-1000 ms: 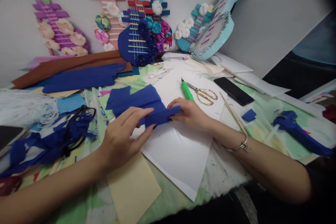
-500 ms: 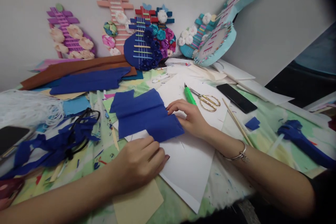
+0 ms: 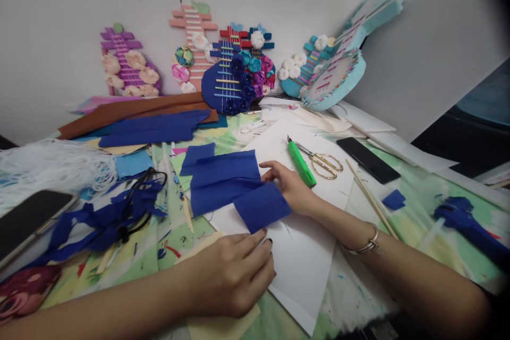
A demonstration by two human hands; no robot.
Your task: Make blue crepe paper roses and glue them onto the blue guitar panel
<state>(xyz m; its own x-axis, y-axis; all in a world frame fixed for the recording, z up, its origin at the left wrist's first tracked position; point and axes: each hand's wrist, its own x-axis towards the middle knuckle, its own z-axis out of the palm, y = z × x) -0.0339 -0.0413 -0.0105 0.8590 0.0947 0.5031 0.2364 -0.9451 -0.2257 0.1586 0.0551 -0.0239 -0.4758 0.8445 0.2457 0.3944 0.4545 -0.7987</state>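
Several blue crepe paper pieces lie in front of me, among them a wide creased sheet (image 3: 223, 178) and a smaller rectangle (image 3: 263, 207) overlapping its lower right corner. My left hand (image 3: 235, 273) is closed, with its fingertips at the near edge of the small rectangle, seemingly pinching it. Beyond that rectangle rests my right hand (image 3: 290, 186), fingers apart and pointing left at the wide sheet's right edge; its thumb is partly hidden by the small rectangle. A white sheet (image 3: 297, 271) lies beneath. Right of the hand are a green utility knife (image 3: 300, 162) and gold-handled scissors (image 3: 324, 164).
A black phone (image 3: 368, 159), a wooden stick (image 3: 370, 196) and a blue glue gun (image 3: 458, 218) are on the right. White strands (image 3: 56, 167), blue scraps (image 3: 95, 220) and another phone (image 3: 35, 223) lie left. Decorated guitar shapes (image 3: 223, 85) stand along the wall.
The small blue rectangle now shows apart from the wide sheet, angled over its corner. My left hand has shifted right and nearer to me. The view has moved slightly.
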